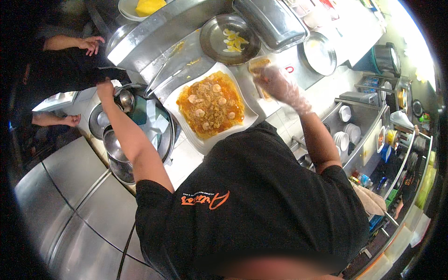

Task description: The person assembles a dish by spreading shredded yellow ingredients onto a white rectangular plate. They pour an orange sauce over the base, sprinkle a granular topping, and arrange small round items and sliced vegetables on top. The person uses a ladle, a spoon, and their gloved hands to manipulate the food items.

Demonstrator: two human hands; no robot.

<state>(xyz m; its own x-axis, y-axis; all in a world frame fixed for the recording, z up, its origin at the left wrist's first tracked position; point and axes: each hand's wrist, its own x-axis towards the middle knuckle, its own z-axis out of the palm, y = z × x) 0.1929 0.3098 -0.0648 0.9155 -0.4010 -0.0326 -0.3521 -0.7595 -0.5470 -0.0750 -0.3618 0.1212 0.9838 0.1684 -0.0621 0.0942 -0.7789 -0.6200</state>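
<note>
A square white plate (176,103) in front of me bears noodles (210,105) under orange sauce, shrimp and brown crumbs. My right hand (276,84), in a clear plastic glove, is to the right of it, over a small container of brownish food (257,65); blur hides its fingers and whether they grip anything. Out to the left, my bare left hand (106,88) is closed beside metal bowls and a large round vessel (171,135); what it holds, if anything, I cannot make out. Egg slices (234,41) lie in a round metal pan (210,49) beyond the plate.
A metal tray (273,23) stands behind the container, near a round metal dish (319,53). Tongs (158,74) lie left of the plate. Another person's hands (91,45) show at the far left. Shelves with stacked white bowls (343,140) stand at right.
</note>
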